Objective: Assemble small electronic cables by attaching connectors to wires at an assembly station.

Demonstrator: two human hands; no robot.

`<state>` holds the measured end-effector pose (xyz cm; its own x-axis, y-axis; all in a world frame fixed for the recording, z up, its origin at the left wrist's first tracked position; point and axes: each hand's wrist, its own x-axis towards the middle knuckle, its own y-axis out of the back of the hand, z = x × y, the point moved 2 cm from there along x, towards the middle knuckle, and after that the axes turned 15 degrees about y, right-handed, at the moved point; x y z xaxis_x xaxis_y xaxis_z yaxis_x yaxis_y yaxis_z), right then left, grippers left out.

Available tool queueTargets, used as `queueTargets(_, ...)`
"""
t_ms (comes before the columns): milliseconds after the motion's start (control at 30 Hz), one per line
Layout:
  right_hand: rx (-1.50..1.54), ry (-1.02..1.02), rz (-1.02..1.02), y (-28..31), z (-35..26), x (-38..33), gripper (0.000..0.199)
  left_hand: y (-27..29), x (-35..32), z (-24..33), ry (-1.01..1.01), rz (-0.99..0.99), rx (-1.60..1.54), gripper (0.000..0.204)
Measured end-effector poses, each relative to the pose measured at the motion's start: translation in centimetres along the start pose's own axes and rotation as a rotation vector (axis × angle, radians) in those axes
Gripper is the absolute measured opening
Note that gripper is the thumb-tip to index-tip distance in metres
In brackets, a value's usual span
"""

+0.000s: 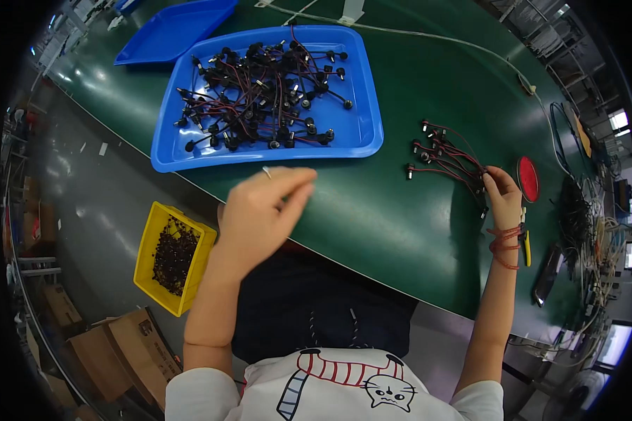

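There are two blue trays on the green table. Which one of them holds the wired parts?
The nearer, larger blue tray holds the black parts with red wires. The other blue tray, farther away at the upper left, has nothing visible in it.

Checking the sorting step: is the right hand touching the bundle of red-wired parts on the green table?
Touching. The head view shows the right hand with its fingers on the near end of the wire bundle lying on the green table.

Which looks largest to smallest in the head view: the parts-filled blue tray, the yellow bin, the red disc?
1. Blue tray
2. Yellow bin, though it sits lower than the table, so farther away
3. Red disc
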<state>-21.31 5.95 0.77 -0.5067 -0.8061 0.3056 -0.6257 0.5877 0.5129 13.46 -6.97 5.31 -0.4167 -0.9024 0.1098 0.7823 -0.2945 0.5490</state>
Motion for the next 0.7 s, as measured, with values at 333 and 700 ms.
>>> queueTargets(333,-0.310,0.254,0.123,3.7,0.6,2.4,0.017,1.6,7.7,-1.8,0.010,0.100,0.357,0.019)
queueTargets(700,-0.786,0.067,-0.011,8.4,5.9,5.2,0.025,-2.3,10.0,-1.5,-0.001,0.074,0.758,0.017)
